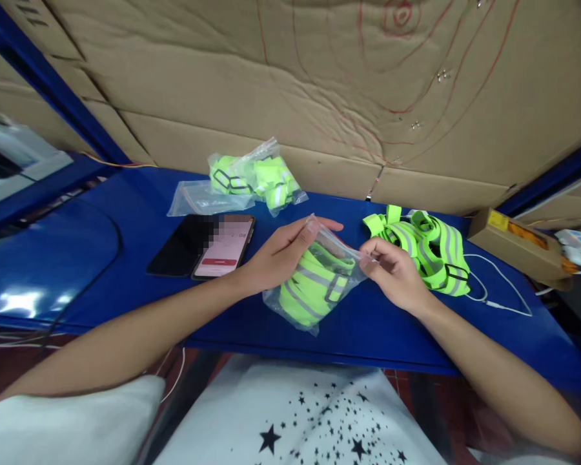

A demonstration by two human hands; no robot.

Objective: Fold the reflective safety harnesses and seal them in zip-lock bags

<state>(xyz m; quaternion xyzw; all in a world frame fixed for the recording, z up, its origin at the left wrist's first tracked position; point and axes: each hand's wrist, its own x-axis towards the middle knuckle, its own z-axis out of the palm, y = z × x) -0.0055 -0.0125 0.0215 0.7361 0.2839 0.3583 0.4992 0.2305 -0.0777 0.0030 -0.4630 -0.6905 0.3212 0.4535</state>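
Note:
A clear plastic zip bag (314, 284) holding a folded neon-green reflective strap lies near the front edge of the blue table (126, 213). My left hand (281, 255) pinches the bag's top edge at its left end. My right hand (392, 271) pinches the same edge at its right end. Both hands are closed on the bag's mouth. Just right of my right hand lies a loose pile of neon-green reflective straps (428, 248) with grey stripes and black buckles.
Filled bags of green straps (256, 177) and an empty clear bag (198, 200) lie at the back. Two phones (206, 245) sit left of my hands. A cardboard box (518, 245) and white cable (494, 290) are at right. Cardboard sheets form the back wall.

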